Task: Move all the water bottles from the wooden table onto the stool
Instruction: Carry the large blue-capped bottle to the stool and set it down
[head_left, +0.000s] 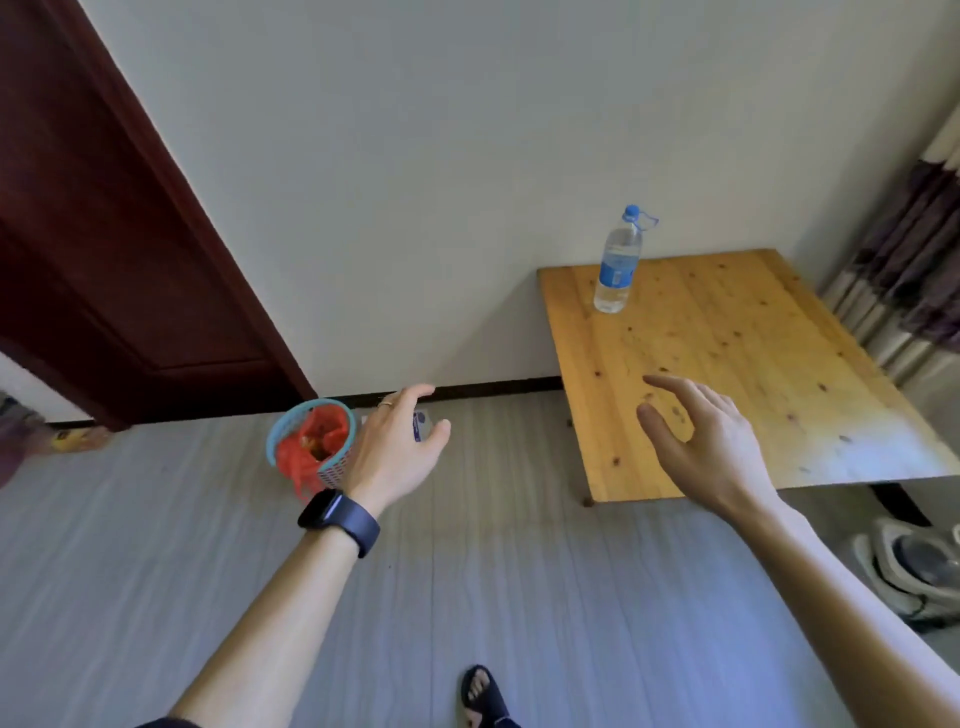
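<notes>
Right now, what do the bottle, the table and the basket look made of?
Bottle: clear plastic, it seems; see-through wall, blue cap and label.
Table: pale wood, smooth, faint sheen; knots and grain show.
Basket: likely plastic; teal rim, mesh wall.

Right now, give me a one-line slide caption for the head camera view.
Open left hand and right hand held out, the right over a wooden table bearing one upright water bottle.

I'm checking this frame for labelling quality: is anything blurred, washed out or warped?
Head view: the water bottle is fairly sharp; glare whitens the near right part of the wooden table; the floor is smeared in streaks; the door frame leans steeply from wide-angle distortion; the curtain at the right edge is soft.
</notes>
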